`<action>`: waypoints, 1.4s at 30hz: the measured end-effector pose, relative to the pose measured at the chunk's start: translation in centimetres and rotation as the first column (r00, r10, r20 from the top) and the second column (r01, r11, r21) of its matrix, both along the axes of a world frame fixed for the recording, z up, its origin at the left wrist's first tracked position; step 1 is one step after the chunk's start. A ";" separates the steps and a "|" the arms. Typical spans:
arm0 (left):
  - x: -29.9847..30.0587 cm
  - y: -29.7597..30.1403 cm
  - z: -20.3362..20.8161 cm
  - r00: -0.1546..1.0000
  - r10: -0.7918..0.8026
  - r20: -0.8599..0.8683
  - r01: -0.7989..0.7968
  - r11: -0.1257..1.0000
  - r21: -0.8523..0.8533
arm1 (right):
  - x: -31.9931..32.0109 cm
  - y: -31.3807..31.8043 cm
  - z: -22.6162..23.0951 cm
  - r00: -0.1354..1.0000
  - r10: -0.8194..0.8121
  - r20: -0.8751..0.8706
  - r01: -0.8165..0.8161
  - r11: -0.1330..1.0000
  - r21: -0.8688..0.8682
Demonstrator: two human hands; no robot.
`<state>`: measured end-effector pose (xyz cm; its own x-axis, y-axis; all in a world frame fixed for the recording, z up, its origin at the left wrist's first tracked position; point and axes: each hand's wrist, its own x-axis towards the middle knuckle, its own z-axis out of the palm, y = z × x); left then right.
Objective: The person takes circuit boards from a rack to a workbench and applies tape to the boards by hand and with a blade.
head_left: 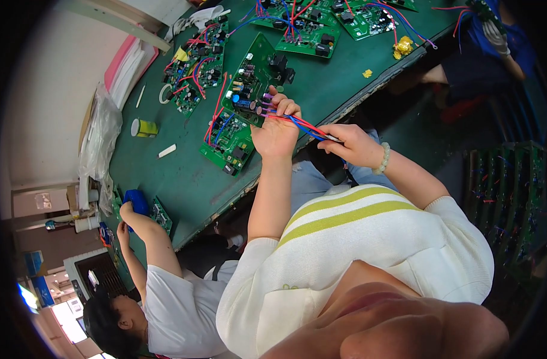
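Here's the left hand point(276, 131), palm up, fingers curled closed on the side of a green circuit board point(253, 81), holding it tilted over the tabletop point(183, 164), inward of the near edge. Across to the right hand point(354, 145): thumb and fingers pinched together on red and blue wires point(303, 124) that stretch from the left fingers, right above that near edge. Farther right along it sits a crumpled yellow lump point(403, 48).
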<state>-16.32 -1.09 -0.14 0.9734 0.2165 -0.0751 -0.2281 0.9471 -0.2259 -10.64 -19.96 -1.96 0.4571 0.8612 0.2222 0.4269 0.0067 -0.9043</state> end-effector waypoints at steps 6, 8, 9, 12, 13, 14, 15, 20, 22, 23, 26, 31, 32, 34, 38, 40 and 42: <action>0.0 -2.1 1.2 0.983 -0.179 0.032 0.166 0.957 0.239 | 1.3 -1.4 1.0 0.995 -0.096 0.016 0.091 0.976 0.196; -0.6 -2.9 0.8 0.922 -0.377 0.090 0.283 0.814 0.508 | 1.8 -1.6 2.0 0.987 -0.156 -0.048 0.163 0.954 0.250; -0.8 -3.3 0.2 0.861 -0.484 0.153 0.326 0.758 0.565 | 2.1 -2.0 2.6 0.974 -0.186 -0.128 0.217 0.926 0.310; -1.6 -3.3 0.7 0.798 -0.597 0.087 0.258 0.468 0.845 | 3.3 -3.7 5.3 0.929 -0.223 -0.294 0.320 0.885 0.337; -1.9 -2.7 0.2 0.763 -0.643 0.056 0.233 0.355 0.906 | 3.7 -4.6 6.0 0.906 -0.252 -0.339 0.373 0.856 0.359; -2.1 -2.3 -0.2 0.761 -0.649 0.011 0.226 0.282 0.932 | 4.6 -5.9 6.1 0.896 -0.324 -0.304 0.429 0.810 0.399; -2.3 -1.8 -0.5 0.760 -0.649 -0.032 0.218 0.208 0.954 | 5.7 -7.4 6.2 0.878 -0.395 -0.271 0.478 0.760 0.440; -3.2 1.0 -4.4 0.978 0.207 0.006 0.122 -0.600 0.790 | 10.4 -13.6 9.6 0.759 -0.636 -0.141 0.603 0.604 0.522; -3.2 1.8 -5.9 0.955 0.264 0.134 0.143 -0.809 0.570 | 12.5 -14.2 12.1 0.684 -0.729 -0.022 0.663 0.608 0.436; -3.0 1.6 -6.3 0.933 0.301 0.195 0.201 -0.889 0.410 | 14.0 -15.1 12.6 0.656 -0.755 -0.013 0.719 0.619 0.317; -2.2 0.8 -6.0 0.916 0.308 0.255 0.255 -0.941 0.222 | 21.2 -16.9 10.7 0.628 -0.776 0.049 0.751 0.622 0.219; -2.1 1.0 -6.0 0.915 0.324 0.240 0.278 -0.938 0.206 | 30.3 -17.8 4.0 0.585 -0.803 0.118 0.789 0.597 0.145; -2.1 1.1 -6.1 0.917 0.316 0.244 0.267 -0.940 0.212 | 30.6 -17.7 3.4 0.585 -0.804 0.102 0.790 0.594 0.151; -2.1 1.3 -6.1 0.918 0.310 0.249 0.260 -0.942 0.214 | 31.1 -17.0 2.6 0.594 -0.793 0.134 0.780 0.609 0.144; -2.1 1.3 -6.1 0.915 0.325 0.237 0.272 -0.934 0.230 | 31.1 -14.9 2.7 0.640 -0.746 0.182 0.755 0.655 0.029; -2.0 1.4 -6.2 0.917 0.325 0.230 0.271 -0.933 0.237 | 32.1 -14.5 1.8 0.696 -0.686 0.214 0.703 0.711 -0.007; -2.0 1.5 -6.3 0.913 0.327 0.243 0.263 -0.929 0.259 | 32.9 -13.6 1.0 0.722 -0.658 0.215 0.666 0.745 0.044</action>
